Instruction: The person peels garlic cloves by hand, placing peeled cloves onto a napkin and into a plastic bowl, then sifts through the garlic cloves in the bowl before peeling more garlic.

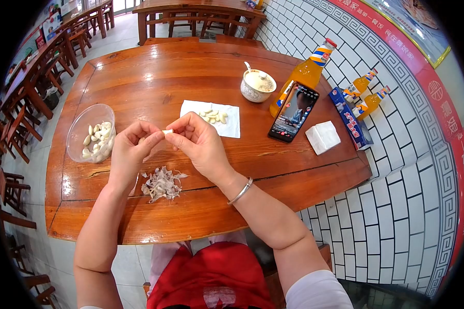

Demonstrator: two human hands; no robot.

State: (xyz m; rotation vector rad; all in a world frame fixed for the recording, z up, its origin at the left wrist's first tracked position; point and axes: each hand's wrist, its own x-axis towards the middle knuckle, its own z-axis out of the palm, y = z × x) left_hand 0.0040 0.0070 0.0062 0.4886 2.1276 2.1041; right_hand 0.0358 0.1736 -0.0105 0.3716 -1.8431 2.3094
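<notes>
Between the fingertips of both hands is a small pale garlic clove (167, 132). My left hand (134, 147) pinches it from one side, and my right hand (198, 144) pinches it from the other. Just left of my left hand stands a clear round plastic bowl (77, 126) with unpeeled-looking garlic cloves (99, 139) in it. Beyond my right hand, several peeled cloves (214, 116) lie on a white napkin (231, 126). A heap of papery garlic skins (162, 184) rests on the wooden table (108, 211) below my hands.
Toward the right are a patterned bowl (255, 91) with a spoon, an orange drink bottle (308, 73) with a phone (294, 112) leaning against it, and a stack of napkins (322, 137). A blue box (349, 119) with bottle shapes stands along the tiled wall (397, 154).
</notes>
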